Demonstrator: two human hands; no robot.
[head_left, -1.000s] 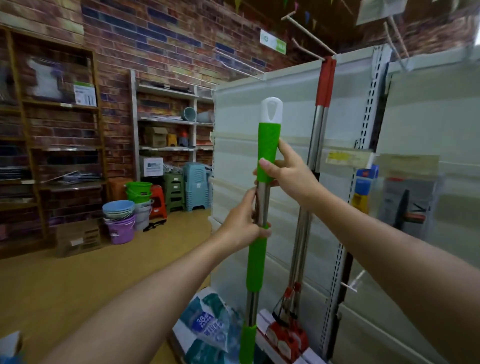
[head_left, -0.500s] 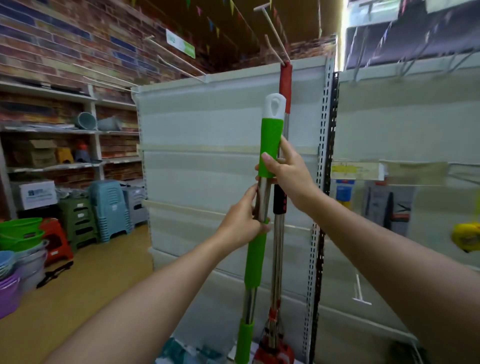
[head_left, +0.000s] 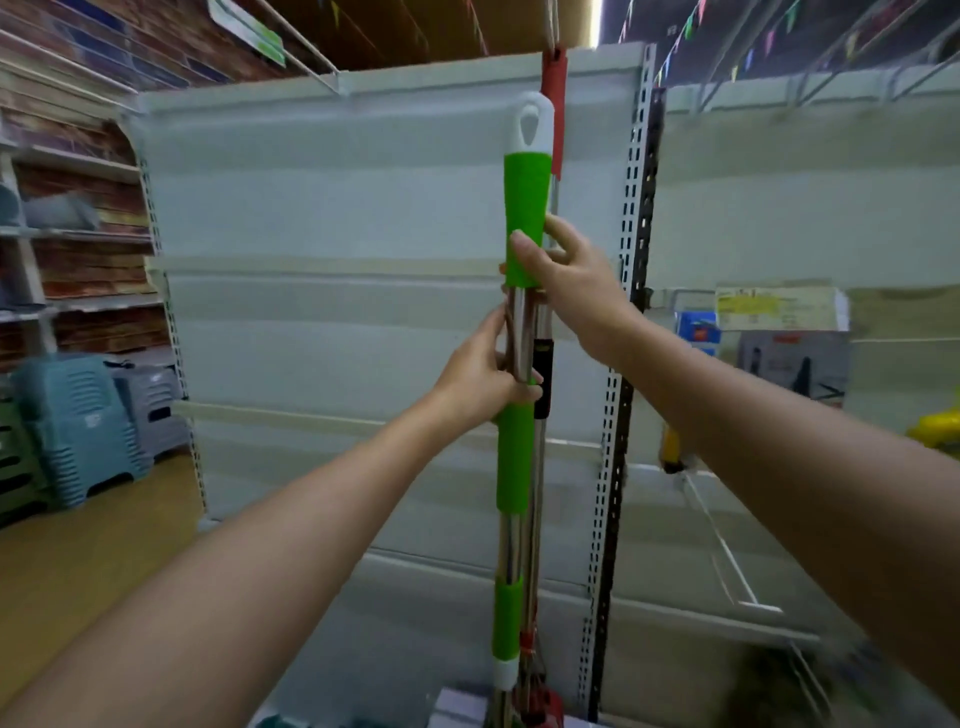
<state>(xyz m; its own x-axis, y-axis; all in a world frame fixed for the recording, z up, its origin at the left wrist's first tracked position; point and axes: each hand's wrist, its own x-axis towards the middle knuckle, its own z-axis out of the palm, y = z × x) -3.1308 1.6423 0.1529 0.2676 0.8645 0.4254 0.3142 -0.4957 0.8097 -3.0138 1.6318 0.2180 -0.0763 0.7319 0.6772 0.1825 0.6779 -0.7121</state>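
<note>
A green-handled mop pole (head_left: 517, 457) stands upright in the middle of the view, held out in front of a pale grey shelving panel (head_left: 322, 332). Its white hanging cap (head_left: 531, 124) tops the upper green grip, bare steel shows between the two hands, and further green sleeves sit lower down the shaft.

The right hand (head_left: 571, 280) grasps the bottom of the upper green grip, thumb laid across the near face and fingers wrapped round the far side. The left hand (head_left: 480, 379) clasps the pole just below it, at the steel section and the top of the middle green sleeve, fingers curled round the shaft. Both arms reach in from the near edge.

Just behind the pole and nearly in line with it stands a red-handled mop (head_left: 555, 83), its red grip rising above the white cap and its red base showing near the floor. A slotted shelf upright (head_left: 631, 249) runs down to the right of both. Stacked blue plastic stools (head_left: 78, 426) sit far left on the yellowish floor (head_left: 78, 561), with a brick wall (head_left: 93, 57) above them. Hanging goods at the far right are blurred.
</note>
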